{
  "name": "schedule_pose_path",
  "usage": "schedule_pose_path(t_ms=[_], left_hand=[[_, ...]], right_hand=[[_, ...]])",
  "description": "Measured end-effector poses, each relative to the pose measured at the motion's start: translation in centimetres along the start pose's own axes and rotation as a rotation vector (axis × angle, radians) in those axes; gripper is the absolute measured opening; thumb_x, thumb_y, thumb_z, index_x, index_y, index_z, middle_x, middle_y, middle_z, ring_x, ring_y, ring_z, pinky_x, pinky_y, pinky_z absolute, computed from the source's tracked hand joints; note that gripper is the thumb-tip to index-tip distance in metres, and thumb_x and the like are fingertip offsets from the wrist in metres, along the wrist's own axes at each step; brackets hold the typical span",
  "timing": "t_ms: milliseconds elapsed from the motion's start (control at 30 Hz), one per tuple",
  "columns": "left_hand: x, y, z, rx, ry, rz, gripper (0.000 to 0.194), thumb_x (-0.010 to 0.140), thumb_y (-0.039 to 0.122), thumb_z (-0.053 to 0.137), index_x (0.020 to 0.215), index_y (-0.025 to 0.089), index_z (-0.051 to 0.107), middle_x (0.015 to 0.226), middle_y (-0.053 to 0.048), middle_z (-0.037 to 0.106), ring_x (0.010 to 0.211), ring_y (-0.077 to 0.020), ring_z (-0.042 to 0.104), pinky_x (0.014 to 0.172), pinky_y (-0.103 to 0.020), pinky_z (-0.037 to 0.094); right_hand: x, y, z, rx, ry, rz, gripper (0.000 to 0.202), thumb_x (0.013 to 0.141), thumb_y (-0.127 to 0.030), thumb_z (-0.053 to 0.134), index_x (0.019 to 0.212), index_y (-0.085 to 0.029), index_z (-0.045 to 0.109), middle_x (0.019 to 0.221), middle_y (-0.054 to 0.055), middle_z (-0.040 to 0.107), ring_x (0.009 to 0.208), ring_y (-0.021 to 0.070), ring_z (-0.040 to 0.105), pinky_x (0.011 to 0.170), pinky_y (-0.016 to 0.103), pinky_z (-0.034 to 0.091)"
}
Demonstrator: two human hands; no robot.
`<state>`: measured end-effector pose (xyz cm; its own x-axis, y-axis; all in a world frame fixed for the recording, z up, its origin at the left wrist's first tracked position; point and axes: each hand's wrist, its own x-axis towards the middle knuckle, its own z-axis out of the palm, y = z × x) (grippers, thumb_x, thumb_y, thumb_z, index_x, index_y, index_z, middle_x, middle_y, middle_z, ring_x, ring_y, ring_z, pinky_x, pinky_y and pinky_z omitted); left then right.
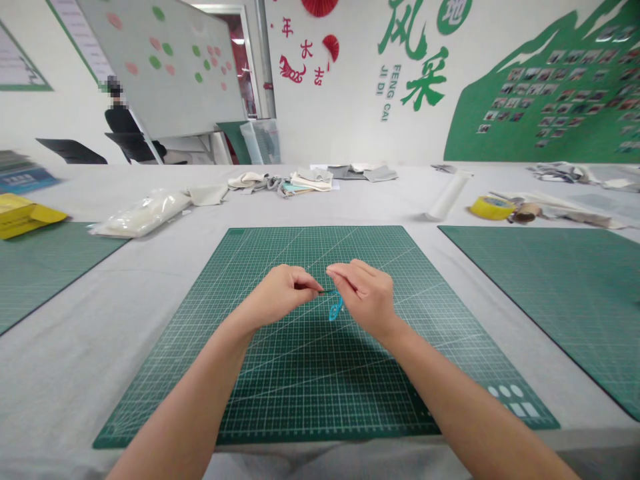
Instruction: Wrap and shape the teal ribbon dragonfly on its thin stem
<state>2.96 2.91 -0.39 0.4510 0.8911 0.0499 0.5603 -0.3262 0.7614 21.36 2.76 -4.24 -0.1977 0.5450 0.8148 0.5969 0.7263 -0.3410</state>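
Observation:
Above the middle of a green cutting mat [280,387], both of my hands are raised close together. My left hand [283,293] is closed in a pinch on one end of a thin dark strand [326,292] that runs toward the other hand. My right hand [367,293] is also closed, its fingertips at the far end of that strand, beside a small bright-blue looped piece [335,309]. The blue piece dangles below the right fingers, over the mat. Its exact kind, and what is inside the right fingers, are too small or hidden to tell.
Green mats lie to the left [45,267] and right [560,287]. Farther back are a plastic-wrapped packet [145,213], fabric scraps [310,179], a white roll [447,195] and yellow tape [491,207]. A person [123,120] sits by the whiteboard [185,73].

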Motion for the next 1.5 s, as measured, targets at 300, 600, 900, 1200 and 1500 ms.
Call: schedule_pose_path(t_ms=[300, 600, 900, 1200, 1500], left_hand=[[-0.1, 0.0, -0.3, 0.105, -0.045, 0.07, 0.02, 0.08, 0.017, 0.058, 0.08, 0.022, 0.077, 0.075, 0.001, 0.066, 0.072, -0.0126, 0.059, 0.07, -0.026, 0.042], [-0.5, 0.5, -0.8, 0.032, -0.095, 0.075, 0.018, 0.081, 0.019, 0.059, 0.082, 0.018, 0.076, 0.074, 0.0, 0.063, 0.07, -0.0126, 0.058, 0.066, -0.026, 0.041], [-0.9, 1.1, -1.2, -0.219, -0.085, 0.053, 0.013, 0.08, 0.025, 0.063, 0.078, 0.016, 0.072, 0.073, -0.001, 0.065, 0.069, -0.0125, 0.055, 0.065, -0.025, 0.04], [-0.5, 0.4, -0.9, -0.4, 0.129, -0.035, 0.018, 0.077, 0.028, 0.066, 0.09, 0.016, 0.071, 0.057, 0.005, 0.047, 0.051, -0.0071, 0.035, 0.049, -0.023, 0.026], [0.3, -0.3, -0.8, -0.649, 0.317, -0.177, 0.022, 0.071, 0.025, 0.071, 0.088, 0.012, 0.071, 0.055, 0.005, 0.05, 0.046, -0.0039, 0.034, 0.046, -0.02, 0.024]], right_hand=[[0.5, 0.5, -0.2, 0.105, -0.123, 0.15, 0.015, 0.09, -0.022, 0.057, 0.082, -0.021, 0.07, 0.074, -0.001, 0.069, 0.069, 0.0121, 0.061, 0.065, 0.024, 0.045], [1.0, 1.8, 0.2, 0.37, -0.227, 0.5, 0.011, 0.08, -0.028, 0.067, 0.073, -0.02, 0.071, 0.055, -0.004, 0.056, 0.054, 0.0105, 0.045, 0.055, 0.026, 0.034], [0.9, 2.4, 0.7, 0.948, -0.366, 0.947, 0.016, 0.065, -0.03, 0.076, 0.067, -0.017, 0.069, 0.059, -0.002, 0.056, 0.052, 0.0081, 0.041, 0.049, 0.024, 0.027], [1.1, 2.1, 0.7, 0.974, -0.353, 1.079, 0.022, 0.059, -0.028, 0.078, 0.059, -0.017, 0.059, 0.045, -0.01, 0.034, 0.04, 0.0032, 0.019, 0.041, 0.025, 0.006], [0.9, 0.8, 1.1, 0.927, -0.331, 1.018, 0.019, 0.062, -0.029, 0.074, 0.059, -0.018, 0.058, 0.06, -0.004, 0.057, 0.043, 0.0042, 0.025, 0.043, 0.025, 0.014]])
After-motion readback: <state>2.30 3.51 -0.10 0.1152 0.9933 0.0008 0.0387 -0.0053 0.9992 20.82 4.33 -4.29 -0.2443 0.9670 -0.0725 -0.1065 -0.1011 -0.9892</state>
